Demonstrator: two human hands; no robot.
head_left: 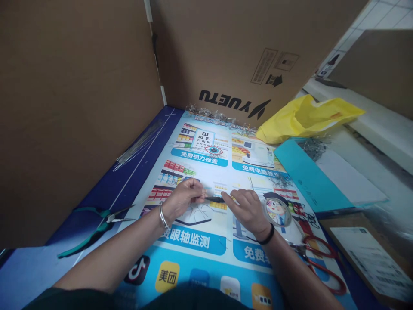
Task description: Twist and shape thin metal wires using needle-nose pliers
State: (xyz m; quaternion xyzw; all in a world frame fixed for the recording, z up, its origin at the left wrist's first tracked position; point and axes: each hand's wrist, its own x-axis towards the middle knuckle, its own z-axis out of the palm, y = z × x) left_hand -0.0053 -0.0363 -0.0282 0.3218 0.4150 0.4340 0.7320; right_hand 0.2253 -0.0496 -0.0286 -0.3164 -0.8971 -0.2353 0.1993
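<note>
My right hand (248,209) is closed around slim dark tweezers (215,199), whose narrow end points left. Facing it, my left hand (189,196) is pinched shut at that narrow end. Whatever lies between its fingertips is too small to make out. Both hands are just above a printed poster (206,181). A thin bent dark strand (193,223) shows below my left hand. To the left lie needle-nose pliers (106,219) with green handles, jaws apart. Scissors (322,262) with red handles rest right of my right forearm.
Tall cardboard walls (80,107) close off the left and back. Thin straight wires (138,146) lie at left. Wire tangles (213,113) line the back edge; another clump (282,180) is at right. Beyond are a yellow bag (306,120), a teal folder (309,172) and a labelled package (371,258).
</note>
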